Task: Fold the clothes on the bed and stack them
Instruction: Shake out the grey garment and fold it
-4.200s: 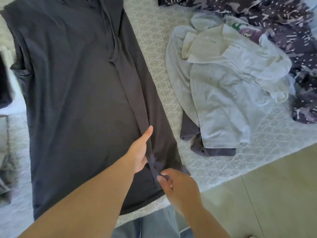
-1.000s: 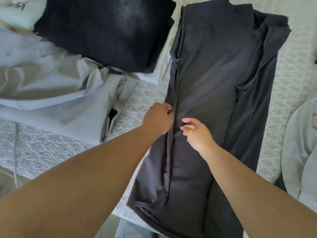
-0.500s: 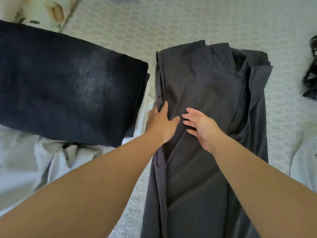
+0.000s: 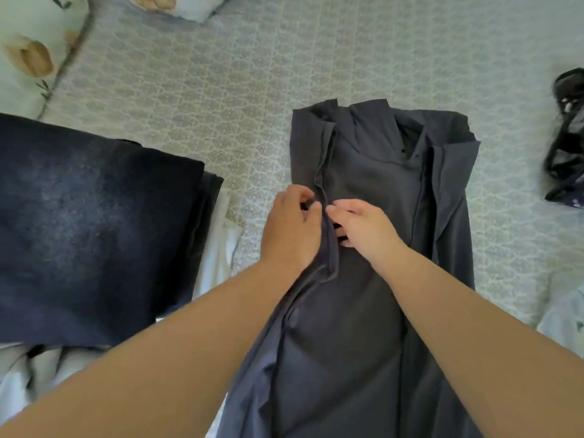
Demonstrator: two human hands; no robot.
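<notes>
A dark grey shirt (image 4: pixel 373 172) lies lengthwise on the bed, collar at the far end, both long sides folded inward. My left hand (image 4: pixel 289 230) pinches the folded left edge about a third of the way down from the collar. My right hand (image 4: pixel 363 227) sits just beside it on the shirt's middle, fingers curled onto the same fold of cloth. The fabric between the hands is bunched into a raised ridge. My forearms cover much of the shirt's lower part.
A folded dark navy garment (image 4: pixel 94 229) lies on the left over white cloth (image 4: pixel 218 257). The patterned bedspread (image 4: pixel 252 74) stretches beyond. A floral pillow (image 4: pixel 28 55) is at the far left, a black patterned item (image 4: pixel 565 137) at the right edge, pale clothing (image 4: pixel 565 320) lower right.
Both hands went from lying flat on the shirt to pinching its left folded edge, lifting a ridge of cloth. The view has tilted further up the bed.
</notes>
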